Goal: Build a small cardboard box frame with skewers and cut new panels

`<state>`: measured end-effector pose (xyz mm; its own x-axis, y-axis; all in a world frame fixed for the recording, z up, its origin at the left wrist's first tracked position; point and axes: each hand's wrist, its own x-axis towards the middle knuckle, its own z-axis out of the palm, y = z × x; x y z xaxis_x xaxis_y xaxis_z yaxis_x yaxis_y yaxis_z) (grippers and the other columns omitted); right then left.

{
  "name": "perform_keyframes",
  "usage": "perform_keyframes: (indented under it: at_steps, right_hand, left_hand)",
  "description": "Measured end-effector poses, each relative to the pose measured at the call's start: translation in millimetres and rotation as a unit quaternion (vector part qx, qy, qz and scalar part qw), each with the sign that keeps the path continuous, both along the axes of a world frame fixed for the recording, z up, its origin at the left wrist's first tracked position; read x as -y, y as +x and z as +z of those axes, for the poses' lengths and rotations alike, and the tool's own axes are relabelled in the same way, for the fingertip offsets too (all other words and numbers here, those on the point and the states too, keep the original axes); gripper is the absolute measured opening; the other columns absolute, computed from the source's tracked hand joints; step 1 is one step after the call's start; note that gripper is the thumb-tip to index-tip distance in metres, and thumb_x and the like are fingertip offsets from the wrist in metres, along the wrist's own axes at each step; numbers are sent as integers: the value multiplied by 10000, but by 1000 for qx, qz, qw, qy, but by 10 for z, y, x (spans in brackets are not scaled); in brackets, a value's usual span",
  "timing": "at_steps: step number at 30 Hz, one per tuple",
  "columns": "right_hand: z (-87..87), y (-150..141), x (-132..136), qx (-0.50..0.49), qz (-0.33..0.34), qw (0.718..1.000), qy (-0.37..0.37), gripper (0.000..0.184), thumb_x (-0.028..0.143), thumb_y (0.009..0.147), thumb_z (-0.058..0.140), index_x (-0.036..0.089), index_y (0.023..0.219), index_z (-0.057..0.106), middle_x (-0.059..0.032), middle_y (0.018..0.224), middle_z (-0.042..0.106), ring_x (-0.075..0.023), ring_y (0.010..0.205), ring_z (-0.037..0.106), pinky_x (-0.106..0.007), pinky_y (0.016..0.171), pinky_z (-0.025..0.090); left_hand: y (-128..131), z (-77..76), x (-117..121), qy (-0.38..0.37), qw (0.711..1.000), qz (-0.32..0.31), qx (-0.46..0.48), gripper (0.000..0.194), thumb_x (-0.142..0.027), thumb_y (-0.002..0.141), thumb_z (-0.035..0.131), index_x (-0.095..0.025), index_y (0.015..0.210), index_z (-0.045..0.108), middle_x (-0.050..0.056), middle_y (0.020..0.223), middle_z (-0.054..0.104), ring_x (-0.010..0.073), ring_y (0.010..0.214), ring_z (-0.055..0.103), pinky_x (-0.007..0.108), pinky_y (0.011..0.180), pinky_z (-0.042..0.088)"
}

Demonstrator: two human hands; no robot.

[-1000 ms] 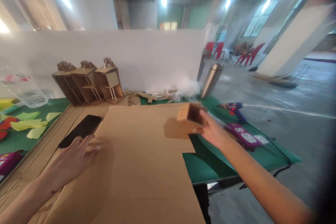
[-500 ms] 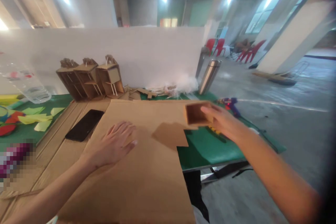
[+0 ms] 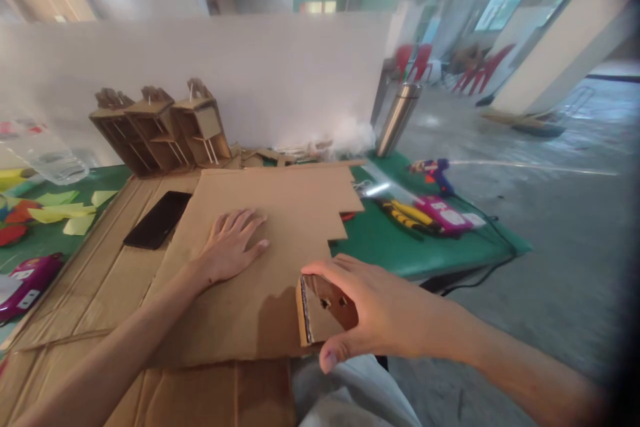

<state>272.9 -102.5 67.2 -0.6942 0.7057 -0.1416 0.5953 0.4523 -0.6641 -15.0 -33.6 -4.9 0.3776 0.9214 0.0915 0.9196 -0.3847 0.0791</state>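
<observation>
Got the small cardboard box [image 3: 320, 313] clamped between the thumb and fingers of the right hand [image 3: 383, 300], up over the near right part of the cardboard sheet [image 3: 285, 197], with two ragged holes showing in one face; got the left hand [image 3: 227, 250] palm down on that same sheet, fingers a bit apart, nothing gripped; just past that, a black phone [image 3: 157, 219] lying flat; off to the right, yellow-and-black pliers [image 3: 410, 215] beside a purple case [image 3: 443, 215], plus a glue gun [image 3: 437, 175]; further back, a leaning-looking steel flask [image 3: 399, 121].
</observation>
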Motion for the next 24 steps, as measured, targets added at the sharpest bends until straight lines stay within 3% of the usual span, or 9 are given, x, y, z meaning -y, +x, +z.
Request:
perform_keyframes:
  at_steps: [5,10,15,19,21,24]
  right_hand:
    - [-9,18,-72,-25,0,1000,8,683,677,807,597,272,1353,536,-88,1317,597,-299,1203,531,-423,996,420]
    - [-128,2,-74,-48,-47,997,37,529,568,922,488,260,1346,566,-94,1259,635,-283,1158,546,-435,971,441]
    - [-226,2,-48,-56,-72,996,19,511,535,917,522,252,1338,579,-97,1185,638,-271,1086,557,-430,934,454]
    - [-258,27,-43,-63,-75,995,7,533,562,910,522,247,1337,573,-98,1201,621,-277,1118,531,-437,950,442]
    - [-266,35,-49,-68,-72,995,4,542,574,903,531,248,1334,572,-97,1220,614,-281,1130,522,-440,953,438]
    - [-277,36,-68,-75,-57,996,7,463,533,907,555,227,1248,621,-90,1159,636,-266,1080,537,-417,916,451]
  left_hand:
    - [-15,-8,-75,-3,1000,15,3,561,-553,975,322,-264,1448,411,111,1537,380,311,1435,279,564,1143,201]
    - [-17,17,-132,2,1000,21,8,556,-537,969,355,-239,1434,428,120,1524,398,321,1425,302,574,1138,215]
    - [123,233,169,6,1000,-10,14,459,-383,966,403,-223,1395,449,103,1471,472,300,1420,332,562,1179,157]
    - [327,401,646,-150,978,-99,109,691,-427,930,483,-273,1528,171,87,1542,397,272,1358,459,441,1087,413]
    - [443,395,827,-172,972,-112,117,990,-535,773,683,-288,1541,109,119,1537,399,344,1368,434,513,1074,421]
    - [612,256,949,-146,971,-122,148,1191,-552,670,788,-308,1543,15,150,1569,330,379,1386,398,574,1087,384]
